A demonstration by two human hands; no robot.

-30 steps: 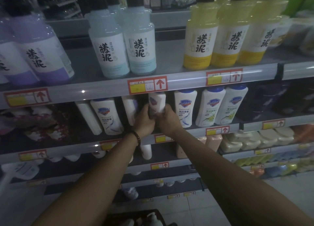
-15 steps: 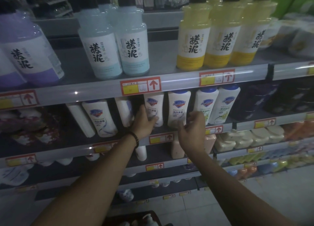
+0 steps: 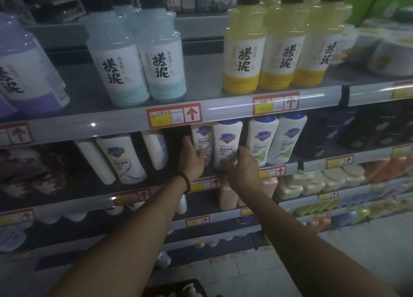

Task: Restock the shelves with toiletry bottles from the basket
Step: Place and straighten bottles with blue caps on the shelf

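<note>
Basket (image 3: 174,283) down at 6 o'clock has a pump bottle (image 3: 190,289) waiting. Left hand (image 3: 192,160) curls round the left Safeguard bottle (image 3: 201,138), right hand (image 3: 242,170) grips the base of the right Safeguard bottle (image 3: 226,140) just at its 3 o'clock, both standing near the shelf lip (image 3: 89,201). Honestly these are tall and packed tight, so a low shove could tip one into the green-label bottles (image 3: 263,140) at 3 o'clock or off the front.

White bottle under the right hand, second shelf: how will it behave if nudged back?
Likely tippy: the white bottle is tall and narrow, standing near the shelf edge. Probably stiff plastic: no visible denting where the right hand grips its lower part. Its smooth surface may slip.
</note>
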